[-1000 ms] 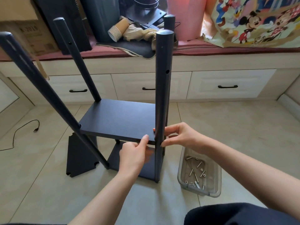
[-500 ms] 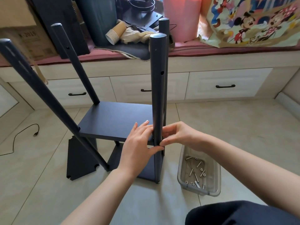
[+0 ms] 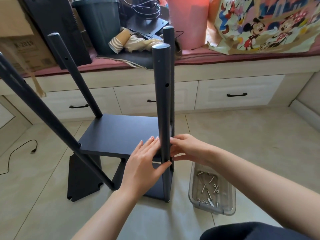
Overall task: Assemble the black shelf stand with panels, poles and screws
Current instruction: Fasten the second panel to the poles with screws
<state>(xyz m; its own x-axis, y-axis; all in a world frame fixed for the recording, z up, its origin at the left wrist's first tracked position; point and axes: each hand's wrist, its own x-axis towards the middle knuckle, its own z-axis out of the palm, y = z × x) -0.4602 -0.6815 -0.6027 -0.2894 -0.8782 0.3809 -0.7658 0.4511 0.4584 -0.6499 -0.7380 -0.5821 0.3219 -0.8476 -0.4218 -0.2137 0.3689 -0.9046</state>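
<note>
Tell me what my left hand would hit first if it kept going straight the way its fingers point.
Probably nothing new: the left hand already lies with fingertips against the near pole, over the shelf panel.

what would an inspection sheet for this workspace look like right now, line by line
surface: beige tiled floor, bare tiles showing around the stand
job's things: black shelf panel mounted partway up four poles; near pole upright with an open screw hole; loose black panel propped on the floor behind the left pole; clear tub holding screws and washers
clutter: stack of paper cups, dark bin, cardboard box on the window seat
grippers: left hand fingers straight against the near pole; right hand pinching at the pole's right side, what it holds is hidden
cables: black cable on the floor, left
surroundings: white drawers, cartoon-print bag
</note>
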